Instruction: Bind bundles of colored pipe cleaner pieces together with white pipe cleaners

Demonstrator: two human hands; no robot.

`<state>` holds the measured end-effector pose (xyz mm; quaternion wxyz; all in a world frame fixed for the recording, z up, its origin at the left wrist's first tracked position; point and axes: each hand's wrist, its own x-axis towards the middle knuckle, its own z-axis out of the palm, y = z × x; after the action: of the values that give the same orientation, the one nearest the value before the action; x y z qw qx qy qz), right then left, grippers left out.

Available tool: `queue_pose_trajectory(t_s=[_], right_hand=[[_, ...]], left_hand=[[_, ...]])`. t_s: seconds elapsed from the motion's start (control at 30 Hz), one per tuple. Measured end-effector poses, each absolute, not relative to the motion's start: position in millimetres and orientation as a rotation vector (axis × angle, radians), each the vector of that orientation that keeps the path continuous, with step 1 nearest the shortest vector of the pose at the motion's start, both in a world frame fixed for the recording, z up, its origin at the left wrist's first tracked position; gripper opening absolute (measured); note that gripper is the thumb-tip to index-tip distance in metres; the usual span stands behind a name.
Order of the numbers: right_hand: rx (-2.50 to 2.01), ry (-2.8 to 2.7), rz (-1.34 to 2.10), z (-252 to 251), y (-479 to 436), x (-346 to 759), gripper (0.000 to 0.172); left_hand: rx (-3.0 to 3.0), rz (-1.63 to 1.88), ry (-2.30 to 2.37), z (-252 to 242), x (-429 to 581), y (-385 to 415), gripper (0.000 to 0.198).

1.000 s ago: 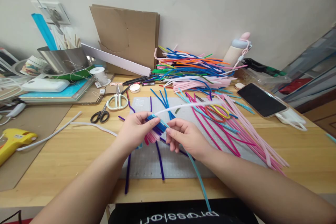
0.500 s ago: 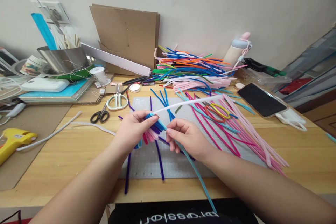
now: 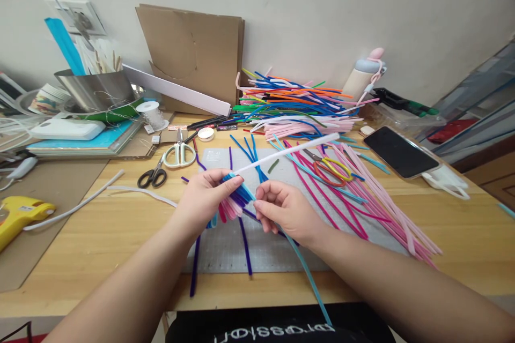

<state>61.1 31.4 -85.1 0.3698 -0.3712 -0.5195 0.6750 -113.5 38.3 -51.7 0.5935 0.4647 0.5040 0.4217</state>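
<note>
My left hand [image 3: 211, 190] is closed around a bundle of pipe cleaners [image 3: 230, 208], with pink, blue and purple loops showing below the fingers. A white pipe cleaner [image 3: 287, 154] sticks out of this bundle toward the upper right. My right hand [image 3: 284, 209] pinches a light blue pipe cleaner [image 3: 308, 273] close to the bundle; its long tail hangs down past the table's front edge. Dark purple pipe cleaners [image 3: 245, 249] spread out below and around the bundle, over the grey cutting mat [image 3: 225, 260]. How the strands join inside my left hand is hidden.
Pink pipe cleaners [image 3: 386, 198] and red-and-yellow-handled scissors [image 3: 332, 171] lie to the right, near a phone [image 3: 401, 153]. A multicoloured pile [image 3: 298, 102] is at the back. Two more scissors [image 3: 179, 154], a yellow glue gun [image 3: 24, 214] and a wire spool [image 3: 152, 116] are left.
The white pipe cleaner's free end has dipped slightly and swung a little left and nearer. Both hands keep almost the same place and grip.
</note>
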Motion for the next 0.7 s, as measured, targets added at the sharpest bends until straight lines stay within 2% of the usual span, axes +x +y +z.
queue_pose_trajectory(t_s=[0.3,0.47,0.6,0.7], right_hand=[[-0.722,-1.651,1.575,-85.8,28.3,69.5,0.009],[-0.572,-2.040,1.033,-71.3,24.5,78.8,0.002],[-0.478,-1.948,0.609,-44.5,9.6,94.6,0.035],[-0.385,-2.017,0.563,-22.7,-4.7,101.4,0.039]], left_hand=[[1.011,0.895,1.005,-55.1,-117.7,35.1,0.021],[1.014,0.880,0.958,-45.1,-124.6,30.0,0.021],[1.039,1.114,0.968,-27.6,-131.6,23.5,0.023],[1.052,1.343,0.999,-19.6,-135.1,19.7,0.018]])
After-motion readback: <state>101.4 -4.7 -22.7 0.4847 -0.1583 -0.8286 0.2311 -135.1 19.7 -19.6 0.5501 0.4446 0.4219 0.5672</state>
